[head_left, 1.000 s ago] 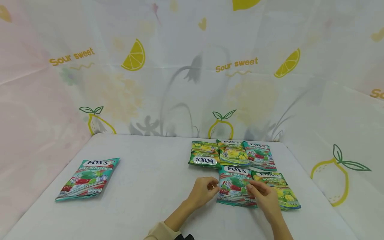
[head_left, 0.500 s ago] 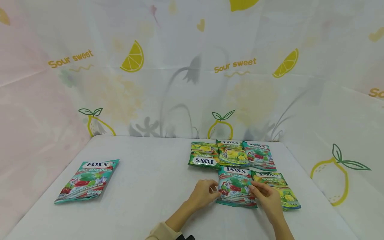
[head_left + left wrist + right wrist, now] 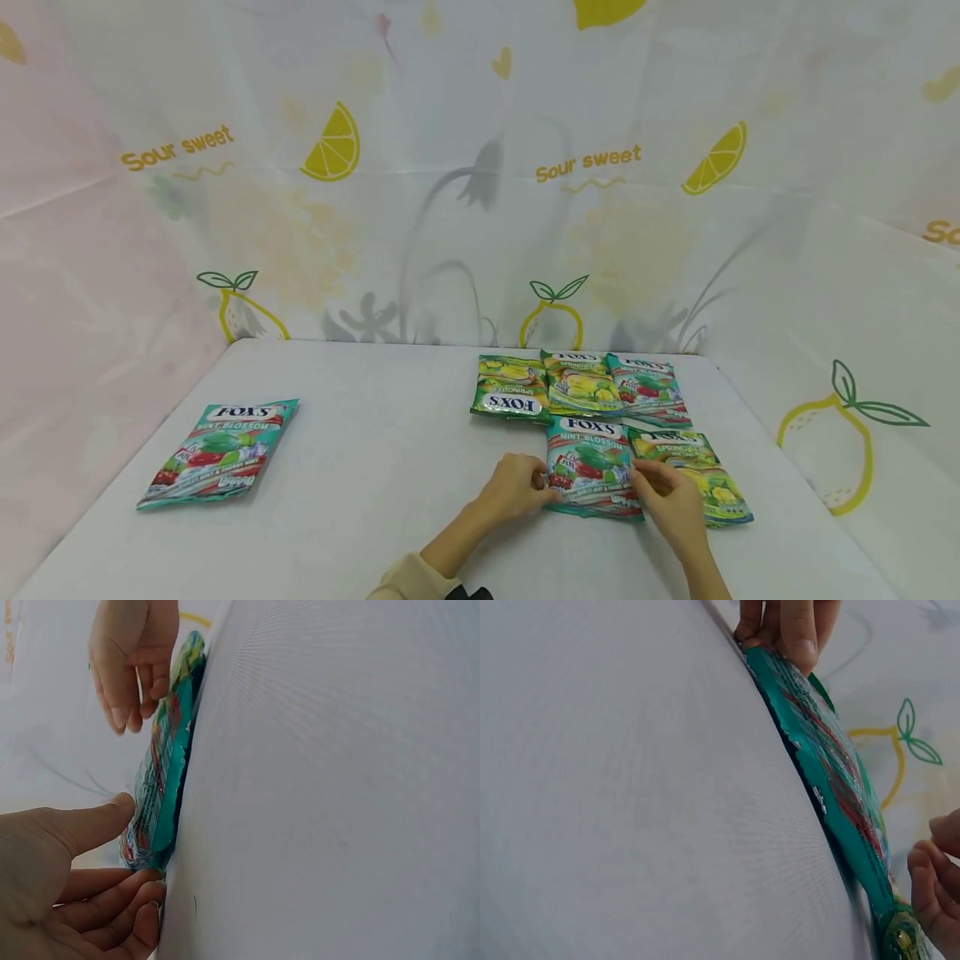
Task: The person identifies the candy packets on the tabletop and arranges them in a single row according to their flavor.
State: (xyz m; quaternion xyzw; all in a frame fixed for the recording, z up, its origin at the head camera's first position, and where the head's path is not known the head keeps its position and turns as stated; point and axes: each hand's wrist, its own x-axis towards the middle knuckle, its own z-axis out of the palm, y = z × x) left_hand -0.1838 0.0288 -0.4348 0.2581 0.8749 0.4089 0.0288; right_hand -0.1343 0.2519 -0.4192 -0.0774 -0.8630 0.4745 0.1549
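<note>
A teal Mint Blossom bag [image 3: 588, 467] lies flat in the front row at the right. My left hand [image 3: 513, 490] pinches its lower left edge, the thumb on top and fingertips low at the rim, as the left wrist view of the hand [image 3: 82, 885] shows. By the bag's right edge is my right hand [image 3: 675, 508], fingers loosely bent; in the right wrist view this hand [image 3: 939, 881] hovers over the far end and grips nothing. Beneath and beside it lies a green-yellow Spring Tea bag [image 3: 723, 492], partly hidden by the hand.
Behind stand in a row two Spring Tea bags, one upside down [image 3: 512, 387] and one upright [image 3: 581, 385], and another Mint Blossom bag [image 3: 648, 390]. A further Mint Blossom bag [image 3: 217, 454] lies far left on the white table [image 3: 337, 500]. Printed cloth hangs behind.
My left hand has shifted a little right and down onto the front bag's edge and now pinches it. My right hand has slid slightly right, off the bag's printed face.
</note>
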